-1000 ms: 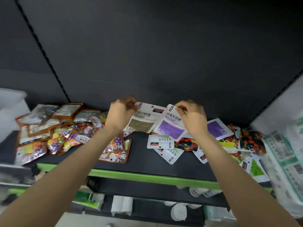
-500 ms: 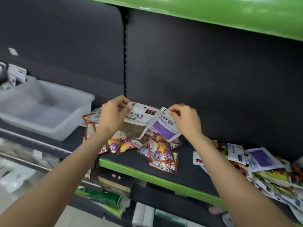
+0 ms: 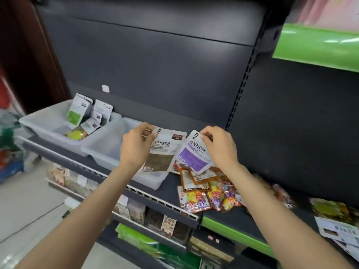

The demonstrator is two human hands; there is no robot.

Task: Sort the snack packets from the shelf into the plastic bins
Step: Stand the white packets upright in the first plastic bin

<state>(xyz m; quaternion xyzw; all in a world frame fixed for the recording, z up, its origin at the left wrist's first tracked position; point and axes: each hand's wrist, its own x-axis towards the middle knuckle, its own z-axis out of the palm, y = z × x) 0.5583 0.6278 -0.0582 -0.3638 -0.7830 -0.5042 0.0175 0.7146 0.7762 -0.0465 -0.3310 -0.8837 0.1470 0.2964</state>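
Bins now in view, left hand point(image 3: 136, 146) pinching brown packet point(image 3: 161, 154) upright, right hand point(image 3: 219, 147) pinching purple packet point(image 3: 194, 154) tilted.

Even, fairly bright indoor light falls from above and casts only soft shadows. Glare streaks the green shelf edge point(image 3: 318, 45) at upper right. The wide lens bends the upright lines at the frame's sides. The lower left floor point(image 3: 29, 200) and the far-right packets point(image 3: 336, 228) are smeared with blur; the middle is sharper.
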